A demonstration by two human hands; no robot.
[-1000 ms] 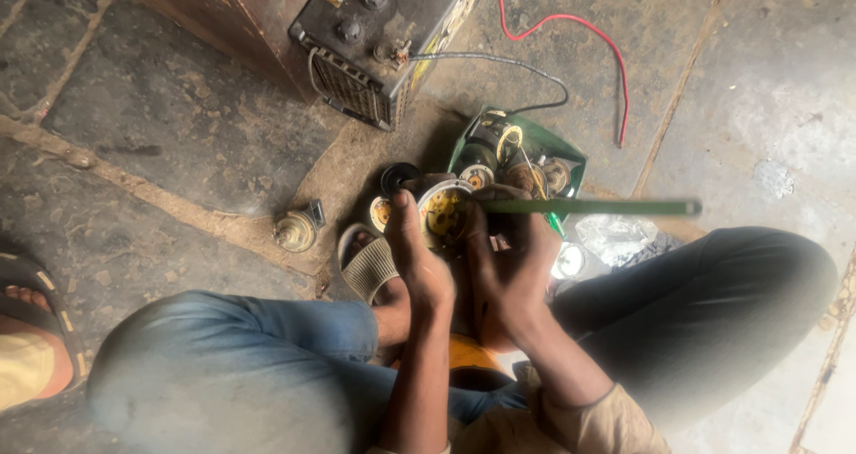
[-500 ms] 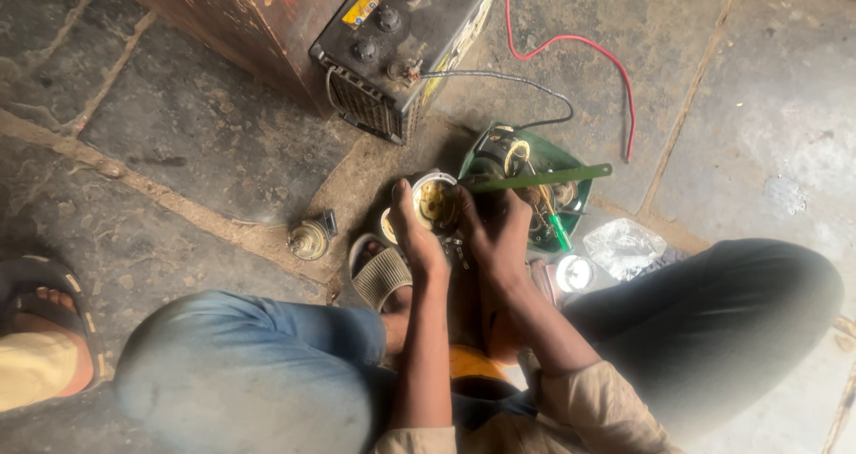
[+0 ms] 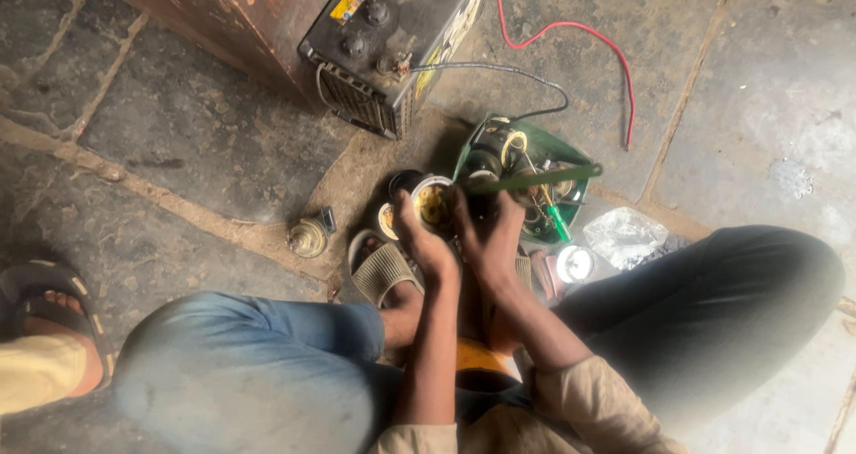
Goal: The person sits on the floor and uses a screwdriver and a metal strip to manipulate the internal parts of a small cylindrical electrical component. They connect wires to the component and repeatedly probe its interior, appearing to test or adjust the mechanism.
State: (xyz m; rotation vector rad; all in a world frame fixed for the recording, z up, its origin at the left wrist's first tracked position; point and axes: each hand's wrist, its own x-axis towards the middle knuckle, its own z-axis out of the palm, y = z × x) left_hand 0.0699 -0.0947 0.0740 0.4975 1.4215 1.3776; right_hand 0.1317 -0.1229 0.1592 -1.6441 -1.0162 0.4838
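Note:
I sit on a stone floor with my knees spread. My left hand (image 3: 424,243) grips a round metal part (image 3: 434,202) with a yellowish inside, held up in front of me. My right hand (image 3: 491,235) is closed around a long green-handled tool (image 3: 533,178) that sticks out to the right, its near end at the round part. Both hands touch each other over my sandalled foot (image 3: 380,271). What the tool tip does inside the part is hidden by my fingers.
A dark battery (image 3: 392,39) with a grey and a red cable (image 3: 588,39) stands ahead. A green tray (image 3: 525,155) of small parts lies just beyond my hands. A small metal part (image 3: 308,236), a shiny lid (image 3: 573,263), a plastic bag (image 3: 626,235) and another person's sandalled foot (image 3: 45,316) lie around.
The view has shifted a little. The green tool has tilted and drawn closer to my hands. Both hands keep their grip on the round part and the tool.

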